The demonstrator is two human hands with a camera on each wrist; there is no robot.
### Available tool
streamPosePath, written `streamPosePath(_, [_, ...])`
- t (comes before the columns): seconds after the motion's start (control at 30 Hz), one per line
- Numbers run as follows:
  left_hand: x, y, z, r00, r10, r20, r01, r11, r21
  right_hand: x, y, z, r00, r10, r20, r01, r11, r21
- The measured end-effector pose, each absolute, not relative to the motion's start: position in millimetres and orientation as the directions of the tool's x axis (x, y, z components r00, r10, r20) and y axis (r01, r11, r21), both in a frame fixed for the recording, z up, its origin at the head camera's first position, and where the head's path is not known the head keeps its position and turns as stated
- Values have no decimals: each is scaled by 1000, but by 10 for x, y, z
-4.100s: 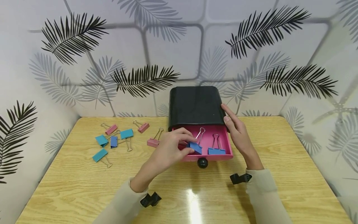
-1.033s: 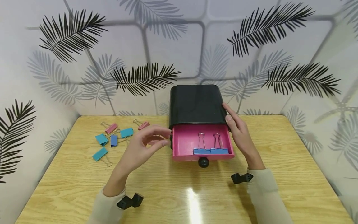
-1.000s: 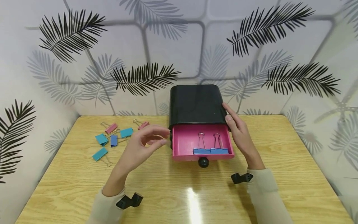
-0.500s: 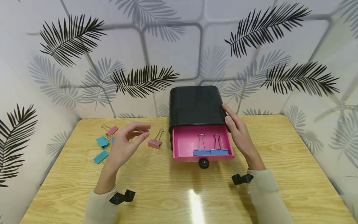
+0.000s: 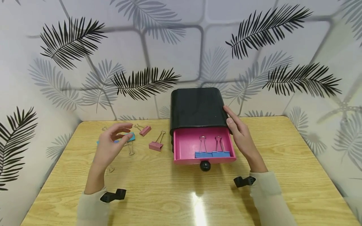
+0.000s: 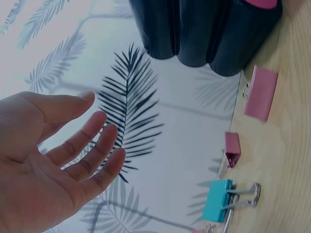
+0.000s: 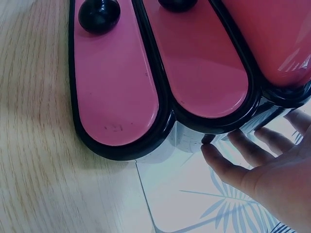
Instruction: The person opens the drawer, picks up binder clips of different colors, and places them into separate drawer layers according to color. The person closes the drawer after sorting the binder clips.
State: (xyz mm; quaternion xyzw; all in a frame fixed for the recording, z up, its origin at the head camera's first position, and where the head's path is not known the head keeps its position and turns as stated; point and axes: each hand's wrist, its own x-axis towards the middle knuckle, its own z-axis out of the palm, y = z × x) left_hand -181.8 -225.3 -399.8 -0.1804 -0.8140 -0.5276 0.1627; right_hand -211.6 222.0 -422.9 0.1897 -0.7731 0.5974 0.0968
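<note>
My left hand [image 5: 108, 146] hovers over the loose binder clips at the left of the table, its fingers loosely bent and nothing between them. It covers part of the pile, with a teal binder clip [image 5: 130, 136] peeking out by the fingertips. My right hand [image 5: 241, 133] rests against the right side of a black drawer box [image 5: 198, 108], its fingers [image 7: 226, 165] along the casing. The box's top pink drawer [image 5: 183, 145] is pulled out. Two blue binder clips [image 5: 203, 154] lie side by side along its front wall, wire handles pointing back.
Two pink binder clips, one [image 5: 156, 145] near the box and another [image 5: 145, 130] farther back, lie between the left hand and the box. A black knob [image 5: 205, 165] sticks out from the drawer front. Behind the wooden table [image 5: 158, 194] rises a leaf-patterned backdrop [image 5: 124, 56].
The left hand, earlier holding a blue binder clip in the drawer, has let it go beside the other one and moved left over the loose clips. The right hand stays on the box.
</note>
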Motion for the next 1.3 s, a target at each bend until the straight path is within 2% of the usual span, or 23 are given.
streamPosePath(0.4, [-1882, -2458, -4119, -870, 91, 484, 475, 414, 776, -2107, 2210, -4221, -911, -176, 372, -405, 220, -888])
streamPosePath(0.93, [-1915, -2626, -4262, -897, 51, 439, 401, 515, 758, -2112, 2214, -4221, -911, -178, 373, -406, 223, -886])
streamPosePath(1.3, [-1953, -2720, -4479, -945, 23, 327, 264, 644, 718, -2114, 2211, -4220, -910, -180, 373, -406, 218, -887])
